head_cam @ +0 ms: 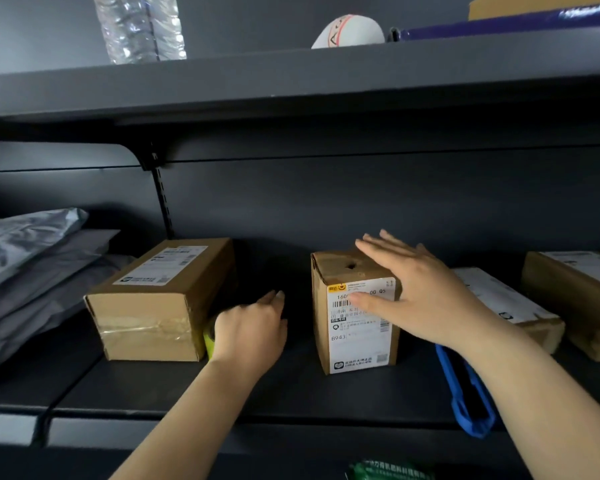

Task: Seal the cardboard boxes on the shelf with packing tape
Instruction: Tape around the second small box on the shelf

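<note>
1. Brown cardboard marks the small box [355, 317] standing upright near the middle of the dark shelf [291, 386], a white label on its front face and a small hole in its top.
2. The right hand [416, 292] lies flat and spread over the box's top right corner, fingers straight, thumb touching the label.
3. The left hand [250, 329] rests on the shelf between the two boxes, its fingers loosely curled over a yellow-green tape roll [209, 336], mostly hidden; whether it grips the roll I cannot tell.
4. A longer box [160, 299] lies to the left, clear tape across its near end, touching the roll.
5. A blue tool [465, 393] lies on the shelf under the right forearm.
6. Grey mailing bags [32, 271] are stacked at far left; more parcels [506, 299] sit at right.
</note>
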Demonstrator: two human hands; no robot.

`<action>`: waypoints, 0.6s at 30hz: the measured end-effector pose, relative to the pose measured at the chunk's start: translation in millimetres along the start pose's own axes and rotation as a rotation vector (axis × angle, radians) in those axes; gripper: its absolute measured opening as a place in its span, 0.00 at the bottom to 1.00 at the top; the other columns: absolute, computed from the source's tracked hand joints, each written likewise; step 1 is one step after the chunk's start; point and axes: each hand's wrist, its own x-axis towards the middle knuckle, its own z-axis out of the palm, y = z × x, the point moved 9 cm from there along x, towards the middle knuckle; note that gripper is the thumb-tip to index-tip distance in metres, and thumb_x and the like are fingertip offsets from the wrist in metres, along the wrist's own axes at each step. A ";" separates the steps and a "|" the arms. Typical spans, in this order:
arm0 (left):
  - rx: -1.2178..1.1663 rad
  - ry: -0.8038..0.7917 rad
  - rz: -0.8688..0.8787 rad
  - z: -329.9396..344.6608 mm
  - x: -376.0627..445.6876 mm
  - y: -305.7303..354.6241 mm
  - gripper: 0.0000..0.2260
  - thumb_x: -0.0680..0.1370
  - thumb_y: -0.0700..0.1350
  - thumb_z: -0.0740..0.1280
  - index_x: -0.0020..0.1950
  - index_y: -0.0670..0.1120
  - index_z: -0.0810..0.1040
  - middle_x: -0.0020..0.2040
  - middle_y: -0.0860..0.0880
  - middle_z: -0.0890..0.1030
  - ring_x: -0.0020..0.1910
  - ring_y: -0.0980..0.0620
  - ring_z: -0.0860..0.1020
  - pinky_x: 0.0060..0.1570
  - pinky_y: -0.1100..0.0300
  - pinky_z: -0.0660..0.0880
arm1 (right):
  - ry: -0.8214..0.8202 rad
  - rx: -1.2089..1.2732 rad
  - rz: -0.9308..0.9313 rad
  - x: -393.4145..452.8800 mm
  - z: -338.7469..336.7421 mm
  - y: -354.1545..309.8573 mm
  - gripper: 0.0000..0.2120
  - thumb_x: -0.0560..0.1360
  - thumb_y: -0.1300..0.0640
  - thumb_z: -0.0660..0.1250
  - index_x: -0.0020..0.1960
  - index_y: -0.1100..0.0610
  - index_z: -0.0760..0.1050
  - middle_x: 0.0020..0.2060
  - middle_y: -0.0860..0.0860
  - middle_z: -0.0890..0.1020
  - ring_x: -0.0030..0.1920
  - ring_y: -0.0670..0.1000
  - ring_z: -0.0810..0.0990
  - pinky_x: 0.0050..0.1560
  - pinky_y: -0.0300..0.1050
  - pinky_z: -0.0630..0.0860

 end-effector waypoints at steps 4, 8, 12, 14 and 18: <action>-0.619 0.411 -0.053 -72.9 -1.2 -4.1 0.17 0.75 0.51 0.61 0.61 0.49 0.78 0.53 0.54 0.82 0.48 0.52 0.80 0.43 0.63 0.73 | -0.056 -0.032 -0.088 5.6 -0.2 -13.3 0.37 0.67 0.32 0.55 0.73 0.41 0.54 0.69 0.33 0.50 0.71 0.35 0.44 0.74 0.52 0.43; -0.875 0.157 0.157 -75.2 19.0 58.2 0.18 0.79 0.49 0.56 0.68 0.47 0.71 0.67 0.54 0.72 0.68 0.60 0.65 0.69 0.64 0.59 | -0.081 -0.063 -0.158 11.2 15.7 -29.3 0.27 0.74 0.42 0.60 0.72 0.46 0.62 0.72 0.41 0.63 0.72 0.40 0.58 0.74 0.47 0.43; -0.837 0.131 0.115 -58.2 14.4 61.9 0.16 0.80 0.46 0.57 0.67 0.50 0.72 0.66 0.54 0.74 0.67 0.60 0.68 0.64 0.67 0.62 | -0.050 0.019 -0.143 10.4 15.2 -24.7 0.18 0.74 0.47 0.60 0.63 0.48 0.73 0.67 0.42 0.71 0.67 0.39 0.65 0.74 0.44 0.43; -0.846 0.128 0.098 -55.2 14.6 58.8 0.16 0.80 0.46 0.57 0.67 0.50 0.72 0.66 0.55 0.74 0.67 0.61 0.67 0.62 0.70 0.61 | -0.012 0.069 -0.114 10.4 11.7 -20.5 0.23 0.71 0.43 0.59 0.64 0.47 0.73 0.67 0.41 0.71 0.68 0.39 0.65 0.73 0.42 0.44; -0.866 0.102 0.087 -50.5 16.5 56.2 0.15 0.80 0.44 0.59 0.65 0.47 0.75 0.65 0.52 0.75 0.67 0.60 0.67 0.62 0.71 0.60 | 0.067 0.062 -0.033 7.0 11.1 -7.1 0.35 0.66 0.33 0.58 0.69 0.46 0.66 0.69 0.41 0.67 0.70 0.38 0.60 0.70 0.40 0.51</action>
